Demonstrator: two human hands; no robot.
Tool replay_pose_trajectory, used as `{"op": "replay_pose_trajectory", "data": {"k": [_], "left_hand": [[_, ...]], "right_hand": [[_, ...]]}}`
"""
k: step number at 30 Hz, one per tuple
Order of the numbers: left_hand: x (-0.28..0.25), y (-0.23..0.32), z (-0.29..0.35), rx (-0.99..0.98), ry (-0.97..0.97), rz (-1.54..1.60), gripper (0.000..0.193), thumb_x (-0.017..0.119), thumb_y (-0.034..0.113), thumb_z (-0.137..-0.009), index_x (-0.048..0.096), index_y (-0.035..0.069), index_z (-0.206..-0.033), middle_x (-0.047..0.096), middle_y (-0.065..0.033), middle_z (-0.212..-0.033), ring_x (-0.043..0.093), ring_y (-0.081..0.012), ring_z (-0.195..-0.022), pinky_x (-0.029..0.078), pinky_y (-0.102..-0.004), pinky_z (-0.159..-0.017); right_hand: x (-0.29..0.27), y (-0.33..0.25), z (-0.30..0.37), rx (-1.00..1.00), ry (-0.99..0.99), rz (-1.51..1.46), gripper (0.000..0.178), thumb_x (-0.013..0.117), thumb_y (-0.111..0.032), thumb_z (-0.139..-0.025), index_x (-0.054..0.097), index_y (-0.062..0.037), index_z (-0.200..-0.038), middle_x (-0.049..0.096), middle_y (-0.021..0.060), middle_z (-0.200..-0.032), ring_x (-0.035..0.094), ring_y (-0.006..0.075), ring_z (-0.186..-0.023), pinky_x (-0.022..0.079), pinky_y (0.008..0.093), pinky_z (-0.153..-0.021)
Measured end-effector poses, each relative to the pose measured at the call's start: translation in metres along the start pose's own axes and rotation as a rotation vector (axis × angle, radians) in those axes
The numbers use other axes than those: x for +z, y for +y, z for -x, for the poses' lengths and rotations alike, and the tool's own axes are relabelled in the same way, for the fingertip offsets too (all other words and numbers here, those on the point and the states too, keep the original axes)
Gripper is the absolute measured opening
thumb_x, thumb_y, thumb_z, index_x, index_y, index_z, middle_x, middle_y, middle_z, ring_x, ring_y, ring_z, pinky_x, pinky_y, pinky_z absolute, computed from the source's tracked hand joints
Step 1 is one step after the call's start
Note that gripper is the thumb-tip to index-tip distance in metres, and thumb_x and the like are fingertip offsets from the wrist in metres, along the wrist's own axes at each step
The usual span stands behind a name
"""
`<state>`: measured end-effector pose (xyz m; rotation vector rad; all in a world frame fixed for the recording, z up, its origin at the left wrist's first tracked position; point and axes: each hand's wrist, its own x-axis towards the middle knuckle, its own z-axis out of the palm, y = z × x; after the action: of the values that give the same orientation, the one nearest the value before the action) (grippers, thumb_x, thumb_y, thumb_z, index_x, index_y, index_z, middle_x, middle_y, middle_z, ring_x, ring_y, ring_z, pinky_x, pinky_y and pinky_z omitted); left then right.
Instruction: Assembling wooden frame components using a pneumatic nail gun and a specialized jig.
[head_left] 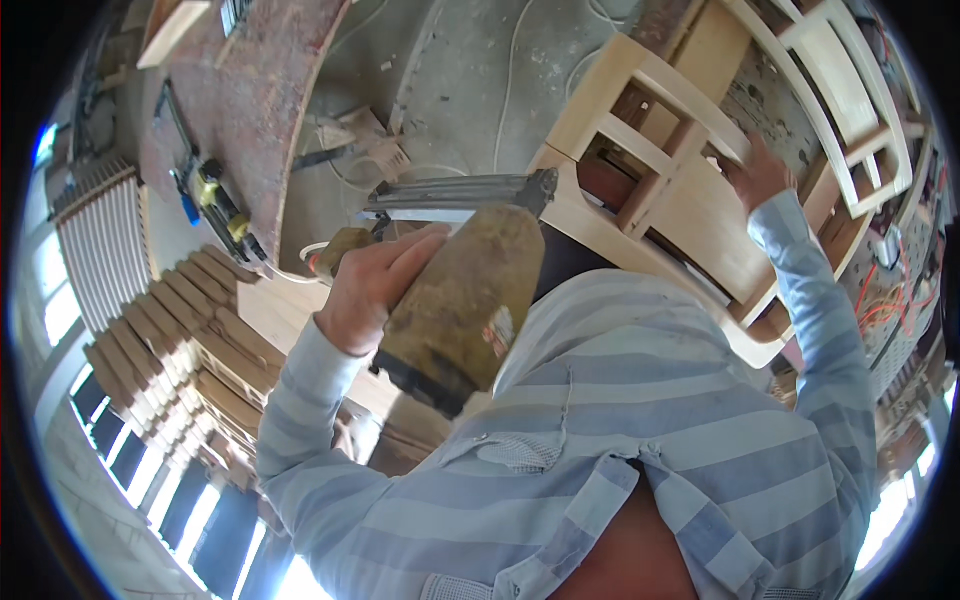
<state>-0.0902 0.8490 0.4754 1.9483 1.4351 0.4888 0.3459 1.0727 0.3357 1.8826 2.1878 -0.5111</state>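
A worn, yellowish-brown nail gun with a long grey metal magazine is in front of my chest. My left hand is closed round it; part of its grip lies behind my fingers. To the right lies a pale wooden furniture frame with rails, panels and open compartments. My right hand has its fingers bent over a curved rail of that frame, gripping it. The nail gun's nose end is near the frame's left corner; I cannot tell whether they touch.
A reddish-brown worktable at the upper left bears a yellow and black power tool. Stacked wooden parts stand at the left. Another curved wooden frame is at the upper right. A thin hose crosses the concrete floor; orange cords lie at the right.
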Motion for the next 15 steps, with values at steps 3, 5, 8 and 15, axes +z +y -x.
{"op": "replay_pose_trajectory", "data": {"k": [3,5,8,15], "left_hand": [[-0.006,-0.004,-0.003,0.087,-0.012,-0.01,0.043,0.07,0.008,-0.074,0.06,0.002,-0.116,0.067,-0.0082,-0.114,0.068,-0.0238,-0.085,0.051,-0.0271,-0.07],[-0.008,-0.009,-0.002,0.118,-0.048,-0.044,0.045,0.071,0.008,-0.073,0.06,0.003,-0.116,0.068,-0.0067,-0.113,0.067,-0.0222,-0.088,0.051,-0.0264,-0.07],[-0.018,-0.007,-0.01,0.146,-0.093,-0.093,0.046,0.072,0.007,-0.071,0.06,0.004,-0.116,0.068,-0.0051,-0.112,0.067,-0.0207,-0.09,0.05,-0.0257,-0.071],[-0.03,-0.002,-0.017,0.145,-0.151,-0.047,0.048,0.074,0.005,-0.069,0.062,0.004,-0.116,0.069,-0.0049,-0.109,0.066,-0.0174,-0.087,0.05,-0.0246,-0.072]], "right_hand": [[0.01,0.011,-0.003,-0.006,0.044,-0.023,0.049,0.067,-0.042,-0.079,0.053,-0.0177,-0.119,0.07,0.0141,-0.094,0.065,0.0396,-0.088,0.049,0.0466,-0.076],[0.005,0.003,0.001,-0.044,0.09,0.008,0.047,0.067,-0.041,-0.079,0.053,-0.018,-0.118,0.07,0.0139,-0.095,0.066,0.039,-0.089,0.049,0.0467,-0.077],[-0.001,-0.007,0.003,-0.078,0.134,0.026,0.046,0.067,-0.04,-0.079,0.054,-0.0184,-0.117,0.07,0.0137,-0.096,0.066,0.0383,-0.09,0.049,0.0467,-0.078],[-0.02,-0.017,0.01,-0.043,0.022,0.042,0.04,0.067,-0.036,-0.078,0.056,-0.0179,-0.112,0.07,0.0114,-0.097,0.066,0.0371,-0.092,0.049,0.0466,-0.08]]}}
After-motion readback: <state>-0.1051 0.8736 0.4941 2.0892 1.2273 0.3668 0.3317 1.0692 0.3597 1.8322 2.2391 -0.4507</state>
